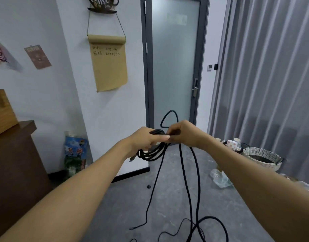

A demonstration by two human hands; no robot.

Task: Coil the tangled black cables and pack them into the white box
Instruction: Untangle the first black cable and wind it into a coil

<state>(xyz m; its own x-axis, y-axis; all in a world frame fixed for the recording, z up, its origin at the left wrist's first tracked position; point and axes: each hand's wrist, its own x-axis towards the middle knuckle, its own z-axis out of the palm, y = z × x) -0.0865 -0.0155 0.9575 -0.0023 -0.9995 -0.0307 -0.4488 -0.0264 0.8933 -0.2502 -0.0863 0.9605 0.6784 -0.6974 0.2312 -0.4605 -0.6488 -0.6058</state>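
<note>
My left hand (146, 139) grips a bundle of black cable coils (153, 153) that hangs below its fingers, with a plug end poking out at the lower left. My right hand (182, 134) pinches the same black cable right beside the left hand, and a small loop (169, 118) stands up above it. From the hands, several black cable strands (188, 189) drop to the grey floor and lie there in loose tangled curves (211, 224). No white box is in view.
A dark wooden cabinet (16, 172) stands at the left. A colourful bag (75, 154) leans on the wall. A frosted glass door (174, 63) is ahead, grey curtains at the right. A white wicker basket (262, 158), cups and a clear plastic bag (220, 179) lie at the right.
</note>
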